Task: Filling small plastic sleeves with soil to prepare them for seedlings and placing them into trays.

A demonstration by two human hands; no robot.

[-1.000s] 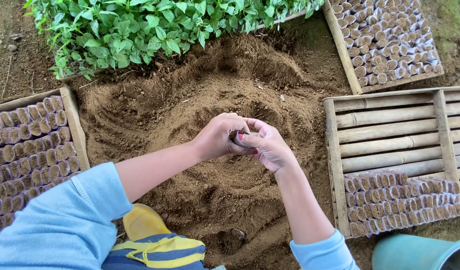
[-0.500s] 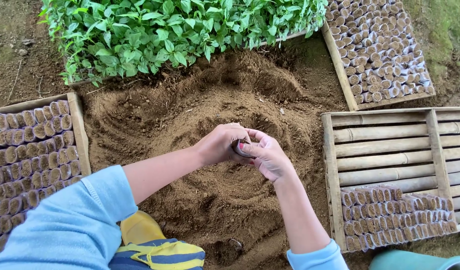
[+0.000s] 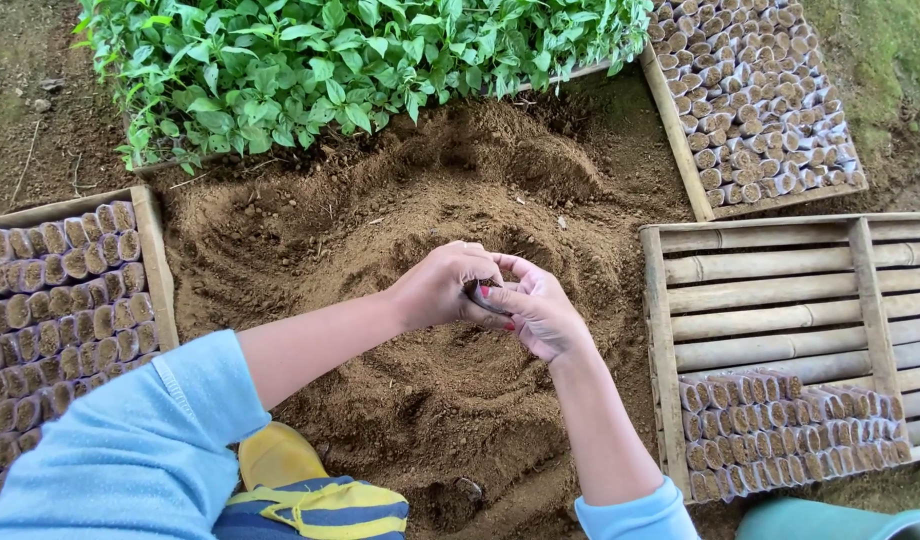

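My left hand and my right hand meet above a mound of brown soil. Between the fingers of both hands sits a small dark seedling pot, mostly hidden by the fingers. Light blue sleeves cover both upper arms. A wooden slatted tray lies to the right, with rows of small soil-filled pots packed at its near end.
A bed of green leafy seedlings grows at the top. Another tray of filled pots lies at the top right, and one more at the left. A yellow boot shows below, a teal container at the bottom right.
Both hands stay together on the small pot over the soil, their fingers shifting slightly. The view has tilted a little, so the hands sit lower in the frame.
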